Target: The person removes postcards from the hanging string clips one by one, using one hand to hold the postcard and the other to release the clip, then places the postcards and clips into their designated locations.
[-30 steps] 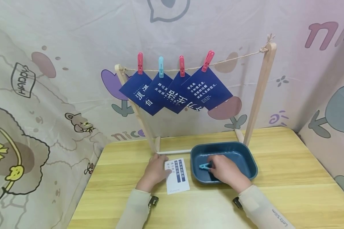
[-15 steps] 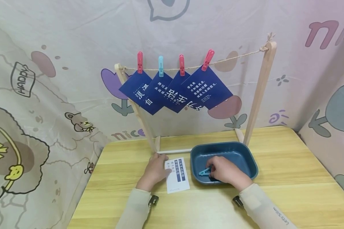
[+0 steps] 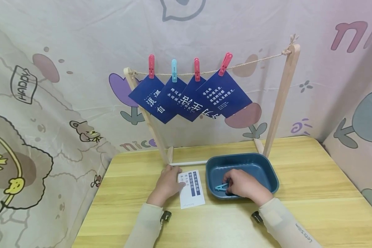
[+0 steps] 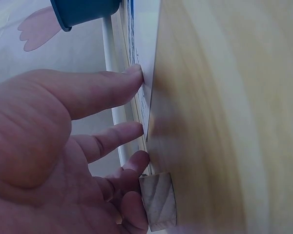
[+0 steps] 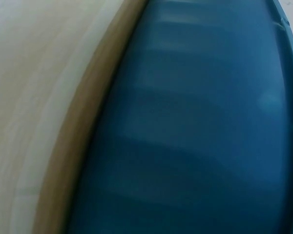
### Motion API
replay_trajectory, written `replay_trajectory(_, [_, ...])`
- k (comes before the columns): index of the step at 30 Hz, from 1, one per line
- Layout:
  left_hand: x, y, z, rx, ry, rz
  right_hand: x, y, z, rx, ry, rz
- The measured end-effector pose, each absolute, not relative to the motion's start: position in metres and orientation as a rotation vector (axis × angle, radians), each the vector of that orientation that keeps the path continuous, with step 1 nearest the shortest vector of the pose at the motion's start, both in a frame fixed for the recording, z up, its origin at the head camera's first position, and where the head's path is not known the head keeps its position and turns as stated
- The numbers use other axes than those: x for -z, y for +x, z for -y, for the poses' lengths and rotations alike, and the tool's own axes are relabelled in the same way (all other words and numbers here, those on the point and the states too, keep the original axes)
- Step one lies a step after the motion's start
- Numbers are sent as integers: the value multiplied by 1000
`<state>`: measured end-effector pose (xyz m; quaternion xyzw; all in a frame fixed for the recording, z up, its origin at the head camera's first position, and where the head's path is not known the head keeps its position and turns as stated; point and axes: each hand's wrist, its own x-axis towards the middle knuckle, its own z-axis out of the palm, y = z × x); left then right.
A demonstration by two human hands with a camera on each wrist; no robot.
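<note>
In the head view, my right hand (image 3: pixel 243 184) is inside the dark blue basin (image 3: pixel 246 156) and pinches a light blue clothespin (image 3: pixel 221 187) near its front left wall. The basin's side (image 5: pixel 200 107) fills the right wrist view, where that hand is hidden. On the table left of the basin, my left hand (image 3: pixel 165 184) rests at the edge of a white printed card (image 3: pixel 190 199). The left wrist view has the thumb touching the card (image 4: pixel 149 39), with the other fingers relaxed beside the wooden foot (image 4: pixel 157 202) of the stand.
Behind the basin stands a wooden frame (image 3: pixel 277 103) with a rope (image 3: pixel 254 63) strung across. Several blue cards (image 3: pixel 223 98) hang from it by red and light blue clothespins (image 3: pixel 174 70). A white bar (image 3: pixel 189 163) runs along the frame's base on the wooden table (image 3: pixel 313 179).
My right hand and the light blue clothespin have dropped slightly toward the basin's front, and the clothespin has turned a little. The left hand and white card stay in place.
</note>
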<state>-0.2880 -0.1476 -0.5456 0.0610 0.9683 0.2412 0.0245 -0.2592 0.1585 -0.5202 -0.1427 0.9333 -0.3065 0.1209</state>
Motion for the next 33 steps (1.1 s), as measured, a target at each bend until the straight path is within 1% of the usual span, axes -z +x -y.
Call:
replay_trajectory(10, [543, -289, 148, -764, 180, -2984, 516, -260, -158, 896, -399, -2766])
replay_trajectory(18, [544, -289, 148, -759, 172, -2980, 502, -257, -157, 941, -343, -2835])
replay_trajectory(33, [545, -289, 147, -761, 169, -2974, 491, -254, -160, 1045, -399, -2938])
